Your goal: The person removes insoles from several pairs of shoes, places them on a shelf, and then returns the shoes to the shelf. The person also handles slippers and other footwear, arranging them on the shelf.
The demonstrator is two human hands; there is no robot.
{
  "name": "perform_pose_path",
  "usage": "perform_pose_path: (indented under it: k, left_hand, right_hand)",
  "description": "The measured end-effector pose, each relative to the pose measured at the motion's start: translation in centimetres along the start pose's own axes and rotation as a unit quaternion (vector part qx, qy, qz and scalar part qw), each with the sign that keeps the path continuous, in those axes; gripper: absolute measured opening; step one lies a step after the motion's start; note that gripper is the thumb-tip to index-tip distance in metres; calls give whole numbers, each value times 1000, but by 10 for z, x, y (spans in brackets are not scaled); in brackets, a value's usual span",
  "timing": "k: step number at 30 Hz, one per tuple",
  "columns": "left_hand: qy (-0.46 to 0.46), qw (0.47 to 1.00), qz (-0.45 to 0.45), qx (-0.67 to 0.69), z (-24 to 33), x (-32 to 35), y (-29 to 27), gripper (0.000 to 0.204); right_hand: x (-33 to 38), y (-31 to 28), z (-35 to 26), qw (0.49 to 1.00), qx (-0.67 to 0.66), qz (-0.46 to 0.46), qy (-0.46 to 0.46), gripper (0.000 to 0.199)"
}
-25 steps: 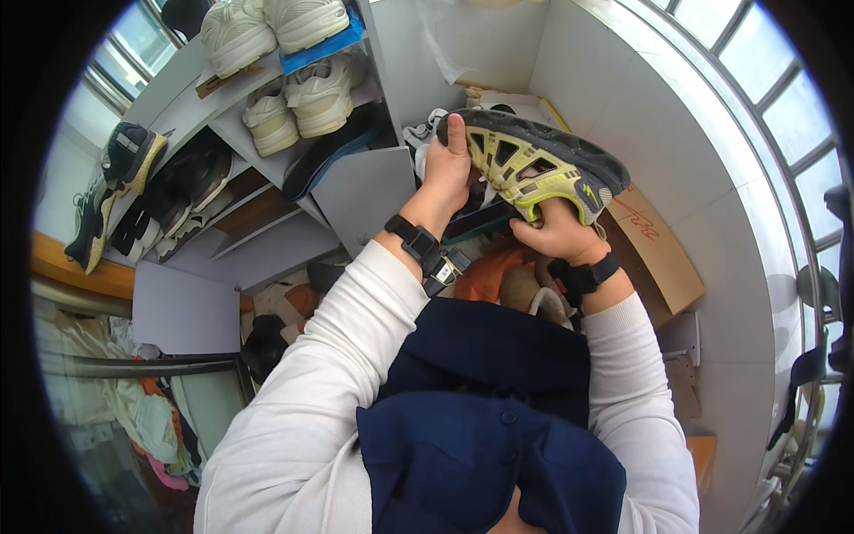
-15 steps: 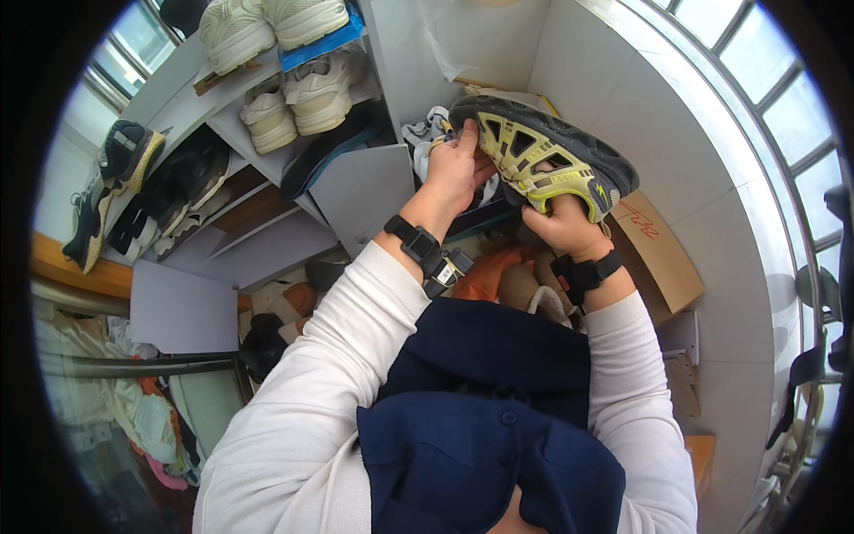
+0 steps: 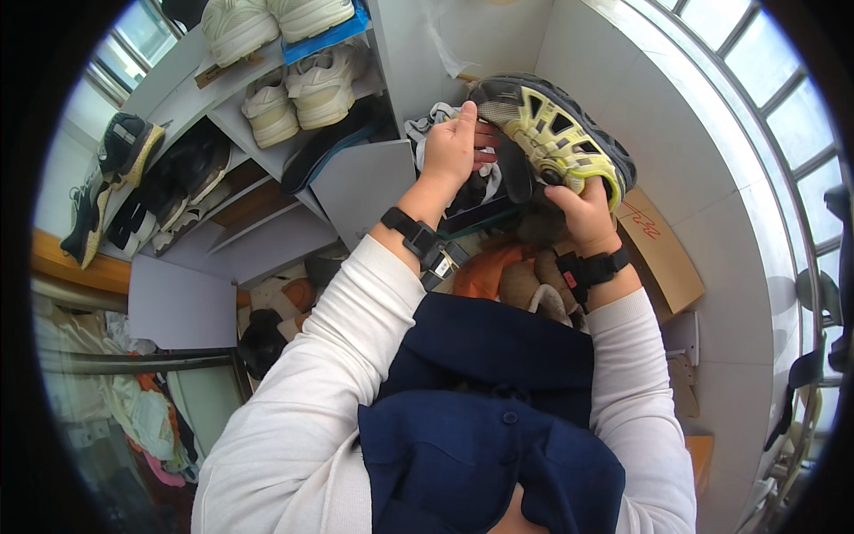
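Observation:
A yellow-green and black sports shoe point(image 3: 560, 125) with cut-out sides is up in front of me, its toe pointing to the far left. My right hand point(image 3: 587, 214) grips it at the heel opening, thumb on the near side. Just left of the toe, my left hand point(image 3: 454, 147) has its thumb raised and fingers stretched out, holding nothing that I can see. A dark, rounded flat piece point(image 3: 515, 169) shows between the left fingers and the shoe; what it belongs to is unclear. Black-and-white cloth point(image 3: 436, 120) lies in an open box behind the left hand.
White sneakers point(image 3: 320, 84) and dark shoes point(image 3: 191, 173) fill an angled shoe rack point(image 3: 222, 98) on the left, whose white door point(image 3: 182, 303) hangs open. An orange bag point(image 3: 480, 274) and brown footwear point(image 3: 525, 285) lie below my hands. A cardboard piece point(image 3: 658, 254) leans against the right wall.
The shoe has rolled in my right hand, showing more of its upper and less of its sole. My left thumb has come off the toe, and that hand has shifted slightly left.

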State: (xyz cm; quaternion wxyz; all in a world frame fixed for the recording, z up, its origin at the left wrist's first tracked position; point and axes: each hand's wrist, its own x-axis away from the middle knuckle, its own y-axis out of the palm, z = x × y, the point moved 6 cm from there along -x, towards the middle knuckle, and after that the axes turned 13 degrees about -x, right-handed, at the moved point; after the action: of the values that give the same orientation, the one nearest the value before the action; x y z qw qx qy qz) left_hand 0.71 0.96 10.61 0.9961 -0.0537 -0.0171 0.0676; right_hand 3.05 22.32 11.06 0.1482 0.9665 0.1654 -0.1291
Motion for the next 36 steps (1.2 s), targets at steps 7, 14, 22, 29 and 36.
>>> perform_pose_path:
  k: [7,14,22,29,36]
  left_hand:
    - [143,982,113,-46,15,-3,-13,53]
    - [196,961,146,-130,7,-9,-15,36]
    - [73,966,218,-122,-28,-28,-43,54]
    - [-96,955,203,-196,-54,-37,-83,70]
    - [-112,979,169,-4,-44,-22,-76,66]
  right_hand:
    - [-2,-9,9,992,-112,37,54,55]
    - [-9,-2,11,947,-303,16,102,64]
    - [-12,25,-6,992,72,-101,35,55]
    - [2,26,-25,745,624,-206,-119,47]
    - [-4,14,-14,859,463,-205,-78,30]
